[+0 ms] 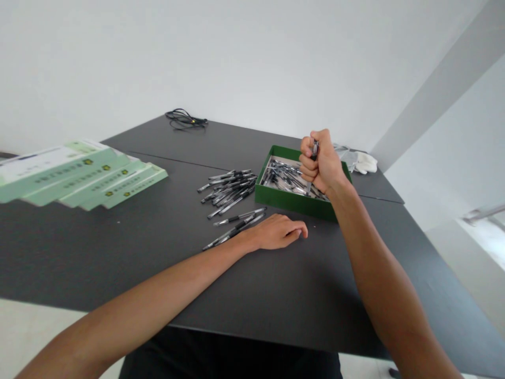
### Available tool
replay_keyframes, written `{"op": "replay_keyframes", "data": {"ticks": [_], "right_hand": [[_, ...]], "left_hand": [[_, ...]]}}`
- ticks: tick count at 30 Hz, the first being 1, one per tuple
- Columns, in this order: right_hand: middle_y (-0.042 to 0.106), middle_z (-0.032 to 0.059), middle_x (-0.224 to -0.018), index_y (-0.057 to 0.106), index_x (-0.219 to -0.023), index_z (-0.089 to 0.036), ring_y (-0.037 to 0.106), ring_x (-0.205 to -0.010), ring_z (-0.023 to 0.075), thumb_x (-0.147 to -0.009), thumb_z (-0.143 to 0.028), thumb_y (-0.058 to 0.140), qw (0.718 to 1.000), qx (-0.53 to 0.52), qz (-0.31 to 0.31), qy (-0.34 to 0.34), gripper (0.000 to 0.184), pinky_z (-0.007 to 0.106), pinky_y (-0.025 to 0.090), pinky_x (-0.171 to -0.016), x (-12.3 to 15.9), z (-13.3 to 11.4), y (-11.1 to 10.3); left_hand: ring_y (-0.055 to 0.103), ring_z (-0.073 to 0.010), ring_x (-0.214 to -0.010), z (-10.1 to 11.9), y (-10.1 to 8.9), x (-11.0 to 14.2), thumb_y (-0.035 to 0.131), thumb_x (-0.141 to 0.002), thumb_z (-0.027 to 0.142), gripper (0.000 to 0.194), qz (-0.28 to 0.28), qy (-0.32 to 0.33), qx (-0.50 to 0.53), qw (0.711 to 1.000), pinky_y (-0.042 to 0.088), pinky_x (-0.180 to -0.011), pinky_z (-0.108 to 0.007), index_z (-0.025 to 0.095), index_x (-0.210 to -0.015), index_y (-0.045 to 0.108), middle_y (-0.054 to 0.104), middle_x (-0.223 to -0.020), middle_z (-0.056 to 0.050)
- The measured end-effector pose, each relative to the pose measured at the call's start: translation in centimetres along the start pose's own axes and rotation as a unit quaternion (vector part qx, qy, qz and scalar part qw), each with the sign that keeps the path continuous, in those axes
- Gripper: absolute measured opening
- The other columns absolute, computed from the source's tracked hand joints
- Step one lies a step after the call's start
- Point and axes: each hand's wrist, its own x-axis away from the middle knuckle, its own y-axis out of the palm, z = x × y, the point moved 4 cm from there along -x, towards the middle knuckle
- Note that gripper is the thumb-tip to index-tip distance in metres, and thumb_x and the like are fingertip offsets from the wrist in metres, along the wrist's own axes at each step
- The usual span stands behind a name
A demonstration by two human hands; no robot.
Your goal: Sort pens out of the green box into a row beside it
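Note:
My right hand point(321, 163) is raised over the green box point(292, 206), its fingers wrapped round a pen point(315, 149) that stands upright in the fist. Beneath it, many clear-barrelled pens with black grips point(284, 176) lie loose in the box. My left hand point(279, 231) rests on the dark table in front of the box, holding nothing, with its fingers loosely bent and partly hidden. Close to its wrist are a few pens point(239, 217) lying on the table. A larger pile of pens point(231, 189) lies just left of the box.
Green and white printed booklets or cards point(90, 173) are fanned out at the left of the table point(158, 252). A coiled black cable point(185, 119) lies at the back edge. White gloves point(365, 162) sit behind the box on the right, near the wall.

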Motion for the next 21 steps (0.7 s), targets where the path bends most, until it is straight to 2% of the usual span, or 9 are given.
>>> {"op": "replay_keyframes", "data": {"ticks": [4, 8, 12, 15, 17, 21], "right_hand": [[0.018, -0.0108, -0.047, 0.049, -0.086, -0.028, 0.018, -0.040, 0.0108, -0.086, -0.088, 0.046, 1.000, 0.002, -0.003, -0.020, 0.060, 0.028, 0.013, -0.039, -0.1, -0.4, -0.1], [0.034, -0.0091, -0.053, 0.047, -0.091, -0.027, 0.033, -0.045, 0.0111, -0.088, -0.086, 0.048, 0.999, 0.002, -0.021, -0.031, 0.059, 0.026, 0.026, -0.042, -0.1, -0.4, 0.0], [0.053, -0.0027, -0.066, 0.052, -0.091, -0.024, 0.050, -0.064, 0.0131, -0.092, -0.081, 0.050, 0.993, 0.092, -0.003, -0.077, 0.057, 0.026, 0.038, -0.056, 0.1, -0.6, 0.2], [0.054, 0.0000, -0.071, 0.058, -0.086, -0.022, 0.052, -0.072, 0.0148, -0.095, -0.077, 0.049, 0.972, 0.202, 0.023, -0.114, 0.057, 0.028, 0.036, -0.061, 0.7, -1.4, 0.5], [0.051, 0.0000, -0.069, 0.060, -0.085, -0.021, 0.051, -0.072, 0.0156, -0.097, -0.075, 0.047, 0.962, 0.248, 0.023, -0.116, 0.057, 0.029, 0.033, -0.061, 1.1, -1.8, 0.8], [0.050, -0.0003, -0.066, 0.064, -0.090, -0.020, 0.050, -0.067, 0.0145, -0.098, -0.073, 0.048, 0.959, 0.260, 0.000, -0.111, 0.055, 0.029, 0.032, -0.059, 1.3, -2.0, 1.5]], "left_hand": [[0.070, -0.0163, -0.073, 0.0, 0.0, 0.0, 0.046, -0.104, 0.024, 0.027, 0.004, -0.004, 0.006, 1.000, 0.044, -0.071, -0.025, 0.027, -0.109, 0.072, 0.074, -0.080, 0.002], [0.071, -0.0164, -0.074, 0.0, 0.1, 0.0, 0.046, -0.103, 0.023, 0.027, 0.003, -0.001, 0.003, 1.000, 0.044, -0.071, -0.025, 0.027, -0.110, 0.072, 0.074, -0.081, 0.001], [0.072, -0.0174, -0.078, -0.2, 0.2, 0.0, 0.046, -0.103, 0.022, 0.027, -0.002, -0.002, -0.005, 1.000, 0.044, -0.072, -0.025, 0.026, -0.112, 0.071, 0.076, -0.085, 0.001], [0.074, -0.0182, -0.082, -0.2, 0.3, -0.1, 0.046, -0.103, 0.022, 0.027, -0.014, -0.014, -0.016, 1.000, 0.044, -0.074, -0.026, 0.026, -0.112, 0.071, 0.077, -0.087, 0.001], [0.074, -0.0184, -0.083, -0.2, 0.3, -0.1, 0.045, -0.104, 0.022, 0.027, -0.018, -0.020, -0.022, 0.999, 0.045, -0.074, -0.026, 0.027, -0.112, 0.071, 0.077, -0.087, 0.001], [0.074, -0.0181, -0.081, 0.0, 0.2, -0.1, 0.045, -0.104, 0.022, 0.028, -0.022, -0.024, -0.022, 0.999, 0.046, -0.075, -0.026, 0.026, -0.112, 0.071, 0.077, -0.087, 0.000]]}}
